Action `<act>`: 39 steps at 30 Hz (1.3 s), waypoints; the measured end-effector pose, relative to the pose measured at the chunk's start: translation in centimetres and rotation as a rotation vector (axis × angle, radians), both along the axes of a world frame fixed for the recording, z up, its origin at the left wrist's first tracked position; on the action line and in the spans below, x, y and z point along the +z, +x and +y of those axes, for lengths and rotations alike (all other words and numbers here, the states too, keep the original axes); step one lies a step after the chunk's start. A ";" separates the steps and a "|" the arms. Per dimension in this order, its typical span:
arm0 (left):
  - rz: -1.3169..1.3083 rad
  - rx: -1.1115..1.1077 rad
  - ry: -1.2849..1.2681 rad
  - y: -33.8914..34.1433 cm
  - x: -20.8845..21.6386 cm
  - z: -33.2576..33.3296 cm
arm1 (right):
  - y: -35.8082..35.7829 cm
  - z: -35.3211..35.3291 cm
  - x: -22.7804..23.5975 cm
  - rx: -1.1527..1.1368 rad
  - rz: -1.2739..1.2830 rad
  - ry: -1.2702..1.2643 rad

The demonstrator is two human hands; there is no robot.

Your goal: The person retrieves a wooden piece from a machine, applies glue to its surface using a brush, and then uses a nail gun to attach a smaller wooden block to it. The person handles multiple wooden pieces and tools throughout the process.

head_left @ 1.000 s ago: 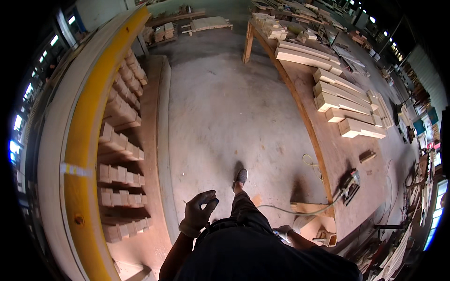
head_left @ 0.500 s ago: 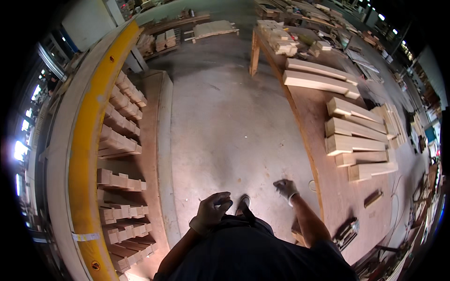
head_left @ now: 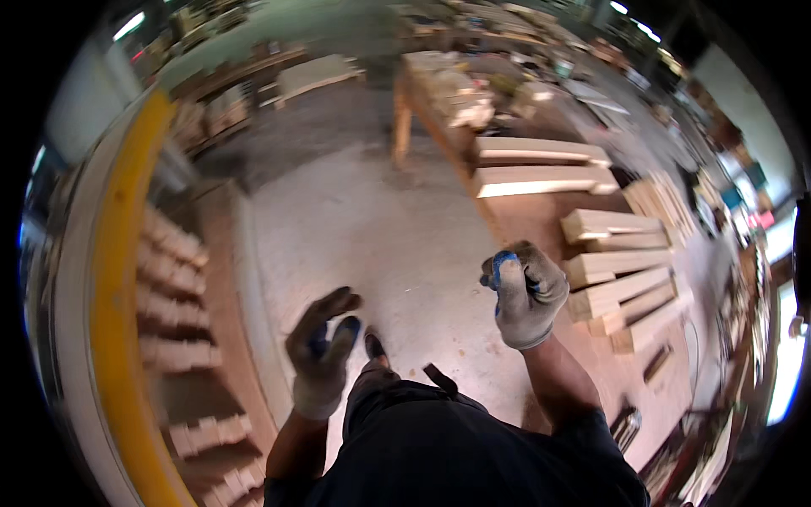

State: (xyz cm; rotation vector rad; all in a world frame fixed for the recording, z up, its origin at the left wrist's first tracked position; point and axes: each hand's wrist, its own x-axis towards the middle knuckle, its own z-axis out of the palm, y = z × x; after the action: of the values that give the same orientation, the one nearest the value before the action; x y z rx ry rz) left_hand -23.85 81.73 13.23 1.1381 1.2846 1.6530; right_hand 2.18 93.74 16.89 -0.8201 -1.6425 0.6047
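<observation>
My left hand (head_left: 321,355), in a grey work glove with blue on the fingers, hovers over the floor at waist height. A gap parts its thumb from the bent fingers, and nothing is in it. In a like glove, my right hand (head_left: 528,296) is raised by the edge of the wooden table (head_left: 532,221). Its fingers curl in towards the thumb, with no object visible in them. Nearest to it on the table lies a group of pale wooden beams (head_left: 621,296). Two more beams (head_left: 545,181) rest farther along.
At left, behind a yellow rail (head_left: 118,279), notched wooden pieces (head_left: 177,353) sit in rows. Wood stacks (head_left: 448,89) cover the table's far end. A pale panel (head_left: 317,76) lies beyond the concrete floor (head_left: 338,228). A dark tool (head_left: 625,429) sits near the table's close edge.
Both hands have risen, the right one clearly farther forward beside the table. My view has turned to the right, and one foot has stepped ahead.
</observation>
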 end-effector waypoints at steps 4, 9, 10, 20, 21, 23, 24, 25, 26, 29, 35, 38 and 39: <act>0.130 -0.204 0.433 -2.8 6.3 8.3 | -1.9 1.9 8.8 -0.050 -0.036 0.341; 0.497 -0.204 0.887 -3.0 12.2 16.2 | -0.3 0.0 14.9 -0.254 -0.063 0.804; 0.664 -0.135 0.987 -4.1 14.7 15.6 | -0.5 -0.2 16.1 -0.233 -0.003 0.887; 2.164 1.527 2.434 -1.7 26.6 22.4 | 3.8 1.6 17.8 -0.277 -0.096 1.129; 2.196 1.505 2.397 -1.6 27.1 22.0 | 4.1 1.8 17.9 -0.268 -0.082 1.128; 2.232 1.489 2.366 -1.3 27.7 21.4 | 4.6 2.5 17.9 -0.254 -0.072 1.128; 2.235 1.492 2.363 -1.0 27.7 21.7 | 4.9 2.9 17.9 -0.254 -0.077 1.122; 2.240 1.495 2.355 -0.6 27.7 21.7 | 5.4 3.1 17.8 -0.251 -0.073 1.118; 2.248 1.500 2.353 -0.4 27.8 21.8 | 5.7 3.3 17.9 -0.249 -0.068 1.118; 2.283 1.523 2.350 0.0 28.2 21.7 | 6.3 4.0 17.5 -0.249 -0.060 1.093; 1.410 0.445 1.601 4.1 21.3 24.2 | 8.0 4.6 14.7 -0.353 -0.100 0.891; 0.667 -0.298 0.864 5.5 12.2 25.6 | 7.4 5.8 8.8 -0.405 -0.117 0.514; 0.453 -0.414 0.723 5.7 9.5 26.2 | 6.9 6.5 6.3 -0.393 -0.115 0.294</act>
State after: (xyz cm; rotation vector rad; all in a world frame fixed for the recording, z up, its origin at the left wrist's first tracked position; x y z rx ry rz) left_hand -18.15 107.93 22.74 2.1418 0.5990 1.6184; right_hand 9.06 100.27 23.20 -0.9367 -1.5670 0.0400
